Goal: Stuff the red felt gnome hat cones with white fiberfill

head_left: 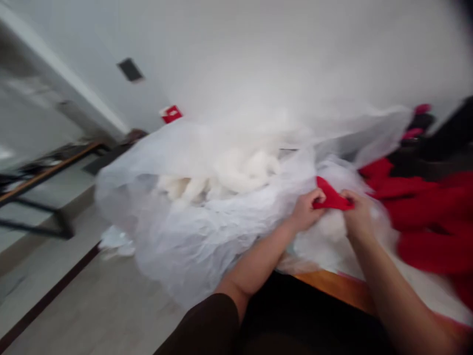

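A small piece of red cloth (330,196) is stretched between my two hands. My left hand (308,208) pinches its left end with closed fingers. Its right end is gripped by my right hand (356,209), also closed. Below and behind the cloth lies a large clear plastic bag (207,231), its mouth spread wide. White fluffy stuffing (244,172) fills the bag's opening. More white filling (332,224) shows just under my hands. The view is blurred by motion, so the cloth's exact shape cannot be made out.
Red fabric (436,217) is heaped on the right, with dark and pink items (417,125) behind it. An orange-brown surface edge (332,286) runs close to my body. At left stands a wood-topped bench (48,172) with black legs. A pale wall (240,54) rises behind.
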The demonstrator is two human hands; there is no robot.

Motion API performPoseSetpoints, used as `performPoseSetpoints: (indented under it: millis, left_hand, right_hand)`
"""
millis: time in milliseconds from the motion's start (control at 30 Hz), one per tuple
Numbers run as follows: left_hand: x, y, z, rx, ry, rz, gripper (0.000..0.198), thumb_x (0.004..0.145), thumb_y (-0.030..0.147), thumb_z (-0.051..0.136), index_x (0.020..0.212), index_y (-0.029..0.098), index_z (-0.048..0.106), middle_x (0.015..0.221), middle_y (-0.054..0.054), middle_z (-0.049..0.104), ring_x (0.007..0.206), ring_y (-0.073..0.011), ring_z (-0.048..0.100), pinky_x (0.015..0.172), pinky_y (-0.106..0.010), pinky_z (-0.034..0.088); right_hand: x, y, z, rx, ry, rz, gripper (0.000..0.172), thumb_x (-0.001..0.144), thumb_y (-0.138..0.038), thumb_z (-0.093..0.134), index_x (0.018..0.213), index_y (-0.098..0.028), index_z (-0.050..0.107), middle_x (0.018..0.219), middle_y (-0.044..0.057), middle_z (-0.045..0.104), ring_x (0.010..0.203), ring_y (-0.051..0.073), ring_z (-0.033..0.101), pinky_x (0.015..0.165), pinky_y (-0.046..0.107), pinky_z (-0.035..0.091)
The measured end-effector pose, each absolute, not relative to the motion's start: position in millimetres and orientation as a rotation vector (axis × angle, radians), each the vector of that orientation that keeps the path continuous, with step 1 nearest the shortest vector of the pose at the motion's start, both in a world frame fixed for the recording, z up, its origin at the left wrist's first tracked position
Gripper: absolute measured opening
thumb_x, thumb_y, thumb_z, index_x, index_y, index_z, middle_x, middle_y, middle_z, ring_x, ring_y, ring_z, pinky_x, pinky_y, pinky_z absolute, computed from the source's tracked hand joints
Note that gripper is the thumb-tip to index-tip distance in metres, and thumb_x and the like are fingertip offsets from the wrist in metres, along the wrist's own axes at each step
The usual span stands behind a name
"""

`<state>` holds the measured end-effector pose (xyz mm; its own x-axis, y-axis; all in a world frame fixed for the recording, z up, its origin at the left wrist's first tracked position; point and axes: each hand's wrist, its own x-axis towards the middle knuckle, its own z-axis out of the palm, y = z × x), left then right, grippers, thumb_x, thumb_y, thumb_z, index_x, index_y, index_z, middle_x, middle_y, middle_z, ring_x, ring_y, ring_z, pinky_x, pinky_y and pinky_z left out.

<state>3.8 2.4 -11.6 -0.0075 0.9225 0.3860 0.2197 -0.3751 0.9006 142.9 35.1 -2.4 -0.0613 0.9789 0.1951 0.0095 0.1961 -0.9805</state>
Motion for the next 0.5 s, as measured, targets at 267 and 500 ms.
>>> performPoseSetpoints:
  millis: [267, 500]
  left_hand:
    - [5, -2, -3, 1.848, 1.018, 1.204, 0.038, 0.074, 0.028, 0.070, 0.106, 0.020, 0.052, 0.105, -0.008, 0.056, 0.094, -0.0193, 0.054, 0.084, -0.031, 0.045]
    - [-6, 8, -12, 1.702, 1.485, 1.434, 0.016, 0.064, 0.024, 0.057, 0.071, 0.021, 0.043, 0.069, 0.003, 0.045, 0.067, -0.0130, 0.042, 0.064, -0.026, 0.033]
  right_hand:
    - [143, 51, -5, -1.128, -1.124, 0.958, 0.031, 0.070, -0.039, 0.055, 0.058, -0.024, 0.031, 0.057, -0.005, 0.034, 0.058, 0.013, 0.031, 0.054, 0.026, 0.029]
    - [122, 41, 3, -0.953, -1.210, 1.230, 0.020, 0.067, -0.033, 0.059, 0.072, -0.024, 0.042, 0.067, -0.002, 0.053, 0.065, 0.016, 0.047, 0.060, 0.028, 0.041]
